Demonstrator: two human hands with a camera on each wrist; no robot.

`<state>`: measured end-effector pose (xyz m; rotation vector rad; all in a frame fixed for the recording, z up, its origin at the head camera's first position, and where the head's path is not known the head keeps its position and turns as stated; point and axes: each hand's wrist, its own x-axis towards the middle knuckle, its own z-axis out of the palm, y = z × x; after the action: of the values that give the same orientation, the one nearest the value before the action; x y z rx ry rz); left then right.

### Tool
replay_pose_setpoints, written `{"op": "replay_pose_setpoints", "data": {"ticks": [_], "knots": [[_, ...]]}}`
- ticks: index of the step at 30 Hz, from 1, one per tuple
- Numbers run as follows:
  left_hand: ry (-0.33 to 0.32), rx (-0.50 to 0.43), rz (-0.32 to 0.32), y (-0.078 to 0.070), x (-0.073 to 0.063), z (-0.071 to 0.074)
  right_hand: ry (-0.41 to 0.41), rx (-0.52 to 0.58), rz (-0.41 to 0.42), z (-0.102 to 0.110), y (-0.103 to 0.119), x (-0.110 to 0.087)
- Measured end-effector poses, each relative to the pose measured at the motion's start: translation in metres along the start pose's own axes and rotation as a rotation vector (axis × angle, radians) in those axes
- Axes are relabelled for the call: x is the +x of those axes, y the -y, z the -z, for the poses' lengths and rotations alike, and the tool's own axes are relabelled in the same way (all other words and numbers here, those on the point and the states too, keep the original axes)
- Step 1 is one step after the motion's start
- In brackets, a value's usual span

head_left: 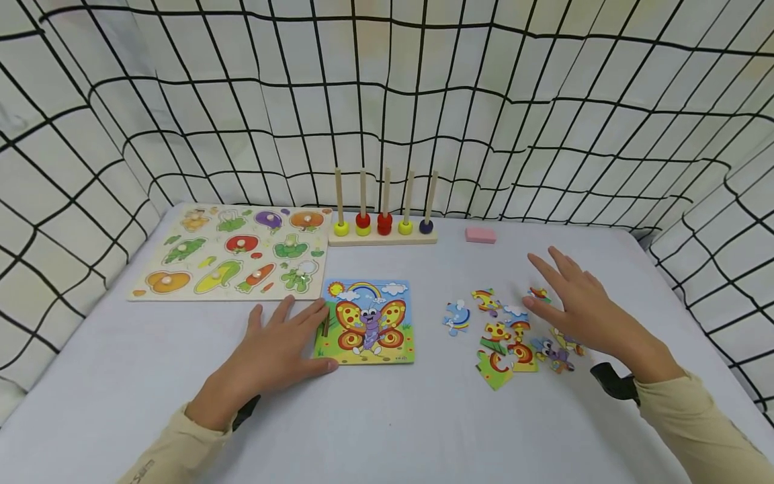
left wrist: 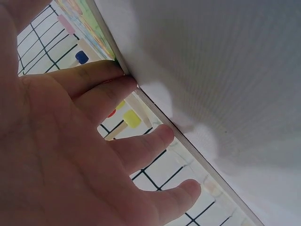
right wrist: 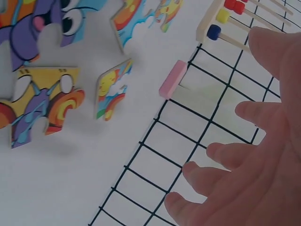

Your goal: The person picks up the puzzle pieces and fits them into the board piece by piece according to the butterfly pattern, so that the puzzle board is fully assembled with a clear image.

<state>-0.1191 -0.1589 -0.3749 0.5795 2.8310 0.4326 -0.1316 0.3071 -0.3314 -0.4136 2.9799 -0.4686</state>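
My left hand (head_left: 272,353) lies with spread fingers at the left edge of a square butterfly picture board (head_left: 393,351). Its thumb and a finger touch the board there; in the left wrist view the fingertips (left wrist: 124,82) meet the board's edge. Over the right side of the table, my right hand (head_left: 595,323) hovers with fingers apart and holds nothing. Beneath and left of it lie loose jigsaw pieces, among them a green-cornered piece (head_left: 494,378) and a rainbow piece (head_left: 457,317). The right wrist view shows a yellow-and-purple piece (right wrist: 35,106) flat on the table.
A vegetable peg puzzle board (head_left: 205,259) lies at the back left. Beside it stands a wooden bead counter (head_left: 383,238) with upright pegs. A pink block (head_left: 480,235) sits at the back right. Black netting (head_left: 387,84) over white cloth borders the table.
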Motion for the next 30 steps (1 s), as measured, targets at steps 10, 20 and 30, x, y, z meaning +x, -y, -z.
{"op": "replay_pose_setpoints", "data": {"ticks": [10, 20, 30], "knots": [[0.001, -0.004, -0.002, -0.002, 0.0, 0.002, 0.039, 0.039, -0.014, -0.006, -0.009, -0.007], [0.004, 0.002, 0.016, 0.0, -0.001, 0.001, 0.04, 0.006, -0.027, -0.009, -0.023, -0.002], [0.004, -0.002, 0.01, 0.0, 0.0, 0.0, 0.06, -0.006, -0.047, -0.007, -0.039, 0.0]]}}
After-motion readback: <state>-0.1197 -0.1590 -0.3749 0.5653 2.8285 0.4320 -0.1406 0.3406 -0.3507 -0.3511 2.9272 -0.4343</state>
